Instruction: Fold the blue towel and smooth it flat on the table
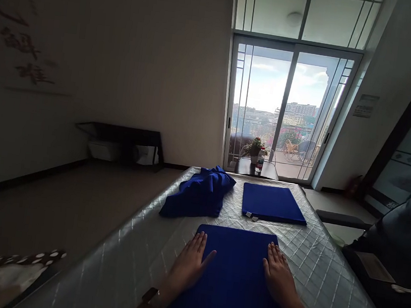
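A flat, dark blue cloth [231, 277] lies in front of me, its near end running out of the picture. On its left edge my left hand [191, 259] rests flat, fingers stretched forward and thumb apart; a dark watch is on that wrist. Along the right edge lies my right hand [278, 269], also flat with fingers extended. Farther off on the right is a neatly folded blue cloth [274, 202] with small white tags at its near edge. To the left of that sits a crumpled blue cloth [200, 193] in a loose heap.
Everything lies on a quilted, silvery mattress [120, 268]. Beyond it stand a small table [270, 172] with a potted plant [254, 149] and a bottle [260, 160], before glass sliding doors [261, 91]. A dark sofa [401, 233] is on the right; a low black shelf [127, 137] is against the left wall.
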The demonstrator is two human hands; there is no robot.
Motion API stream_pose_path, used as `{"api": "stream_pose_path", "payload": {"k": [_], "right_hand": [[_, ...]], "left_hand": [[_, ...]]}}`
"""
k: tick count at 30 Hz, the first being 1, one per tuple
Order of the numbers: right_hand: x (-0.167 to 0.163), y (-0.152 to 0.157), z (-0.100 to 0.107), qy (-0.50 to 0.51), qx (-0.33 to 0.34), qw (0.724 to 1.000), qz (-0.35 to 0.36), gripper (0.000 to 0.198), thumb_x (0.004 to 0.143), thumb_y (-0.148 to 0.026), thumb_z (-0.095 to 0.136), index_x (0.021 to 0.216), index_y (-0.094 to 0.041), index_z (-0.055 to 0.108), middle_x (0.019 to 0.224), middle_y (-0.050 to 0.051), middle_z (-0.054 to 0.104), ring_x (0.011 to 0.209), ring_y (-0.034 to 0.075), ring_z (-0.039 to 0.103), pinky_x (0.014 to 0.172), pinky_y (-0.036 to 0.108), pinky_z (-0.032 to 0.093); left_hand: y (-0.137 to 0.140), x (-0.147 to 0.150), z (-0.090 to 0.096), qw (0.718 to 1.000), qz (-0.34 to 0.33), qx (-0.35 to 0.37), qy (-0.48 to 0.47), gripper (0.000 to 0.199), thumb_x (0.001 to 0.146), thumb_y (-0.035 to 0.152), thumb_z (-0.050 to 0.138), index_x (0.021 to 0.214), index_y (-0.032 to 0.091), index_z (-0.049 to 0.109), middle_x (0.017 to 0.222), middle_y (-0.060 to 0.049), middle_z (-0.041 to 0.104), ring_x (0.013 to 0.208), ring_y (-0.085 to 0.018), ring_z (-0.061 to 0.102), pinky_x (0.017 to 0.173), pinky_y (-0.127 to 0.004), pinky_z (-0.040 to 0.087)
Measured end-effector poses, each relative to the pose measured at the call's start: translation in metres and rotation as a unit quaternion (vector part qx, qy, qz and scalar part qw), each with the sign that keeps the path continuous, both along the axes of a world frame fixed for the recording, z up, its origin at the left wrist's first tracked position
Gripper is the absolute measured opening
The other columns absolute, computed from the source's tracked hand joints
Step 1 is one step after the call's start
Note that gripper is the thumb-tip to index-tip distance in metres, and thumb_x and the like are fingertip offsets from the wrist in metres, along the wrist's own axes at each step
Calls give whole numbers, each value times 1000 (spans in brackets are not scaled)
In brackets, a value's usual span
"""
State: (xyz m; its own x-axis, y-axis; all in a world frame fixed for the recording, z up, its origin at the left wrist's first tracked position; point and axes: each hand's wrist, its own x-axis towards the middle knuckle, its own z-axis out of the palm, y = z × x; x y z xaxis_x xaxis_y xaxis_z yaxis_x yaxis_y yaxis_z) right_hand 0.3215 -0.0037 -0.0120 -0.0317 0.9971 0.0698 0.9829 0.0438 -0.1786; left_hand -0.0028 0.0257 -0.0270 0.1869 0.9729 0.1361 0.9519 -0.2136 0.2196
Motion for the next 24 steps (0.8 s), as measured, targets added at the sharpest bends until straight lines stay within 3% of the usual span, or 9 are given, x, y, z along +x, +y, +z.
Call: {"api": "stream_pose_path", "payload": {"k": [9, 13, 18, 24], "right_hand": [[-1, 6, 14, -42, -55, 998, -1, 67, 104, -39, 17, 162, -7, 28, 171, 9, 20, 159, 22, 15, 130, 44, 15], [0, 24, 21, -31, -35, 999, 0, 67, 104, -38, 18, 161, -6, 29, 170, 11, 23, 159, 23, 15, 130, 44, 16], [6, 44, 9, -4, 1, 1000, 6, 68, 104, -38, 19, 161, -3, 28, 171, 14, 24, 159, 22, 14, 130, 42, 16], [9, 46, -6, 17, 28, 999, 3, 68, 104, -40, 20, 161, -5, 30, 171, 12, 24, 159, 20, 15, 130, 41, 15]], "left_hand": [[-8, 1, 15, 999, 3, -40, -35, 87, 103, 68, 17, 163, 4, 23, 171, -17, 17, 160, -31, 15, 129, -52, 21], [-10, 1, 17, 998, -3, -40, -38, 88, 103, 68, 18, 163, 3, 24, 171, -16, 16, 160, -30, 14, 130, -50, 19], [-9, 0, 15, 999, -1, -27, -39, 85, 103, 67, 18, 162, 7, 29, 171, -15, 19, 159, -30, 17, 130, -50, 21], [-6, 1, 10, 1000, -2, -13, -20, 84, 103, 68, 21, 162, 8, 30, 170, -15, 22, 159, -31, 21, 129, -50, 25]]}}
